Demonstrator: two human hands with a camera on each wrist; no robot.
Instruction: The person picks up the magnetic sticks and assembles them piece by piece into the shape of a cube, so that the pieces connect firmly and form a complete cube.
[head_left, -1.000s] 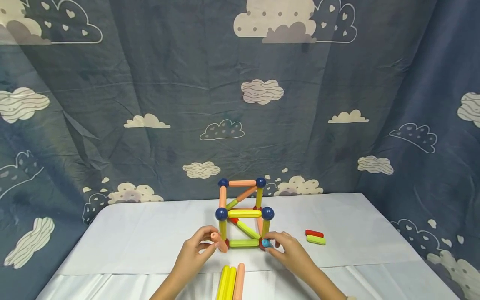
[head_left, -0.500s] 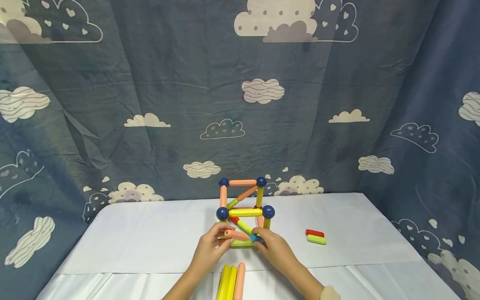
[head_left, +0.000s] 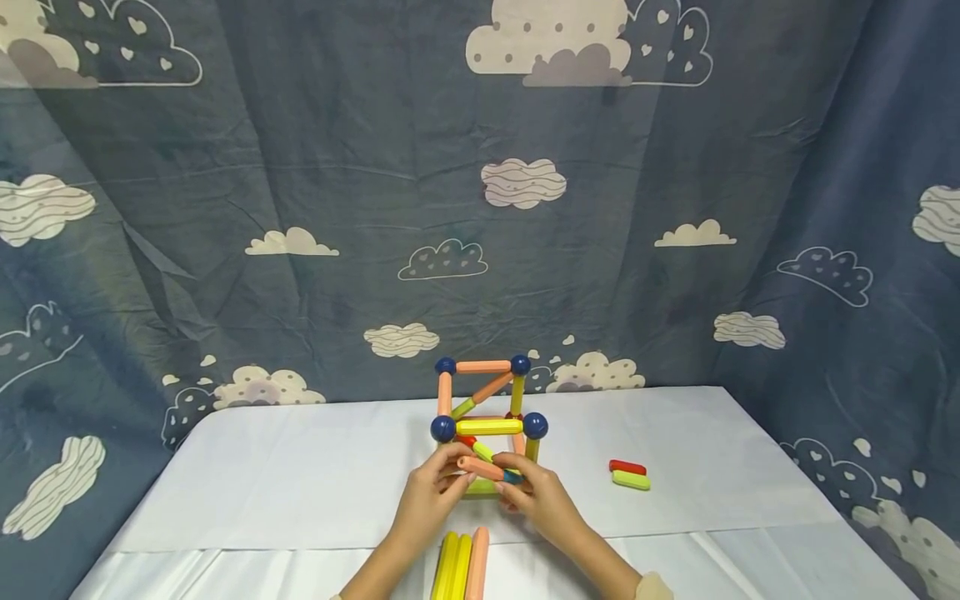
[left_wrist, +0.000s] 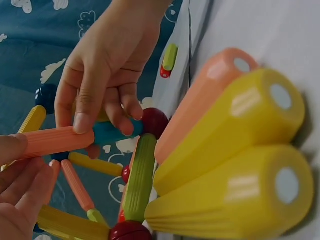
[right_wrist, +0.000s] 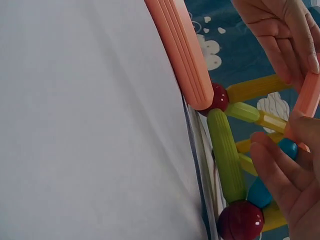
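Observation:
In the head view my left hand point(head_left: 429, 496) pinches one end of a short orange magnetic stick point(head_left: 477, 467). My right hand point(head_left: 546, 500) holds the stick's other end, where a blue stick point(left_wrist: 107, 132) lines up end to end with it in the left wrist view. Fingers of the right hand partly cover the blue stick, whose far end appears right at a dark red ball point(left_wrist: 155, 123). Both hands are in front of a box-like frame of sticks and balls, with a yellow stick point(head_left: 489, 427) between two navy balls point(head_left: 536, 425) at its upper front. A green stick point(head_left: 482, 487) runs along its lower front.
Two yellow sticks point(head_left: 452, 567) and a longer orange stick point(head_left: 477, 562) lie at the front of the white-covered table point(head_left: 300, 475). To the right rest a short red stick point(head_left: 627, 467) and a short green one point(head_left: 631, 480). A dark cloud-print curtain point(head_left: 337, 208) hangs behind.
Both hands have moved inward from the frame's lower front corners. The orange stick and the blue stick, held apart before, are now together end to end, slightly raised.

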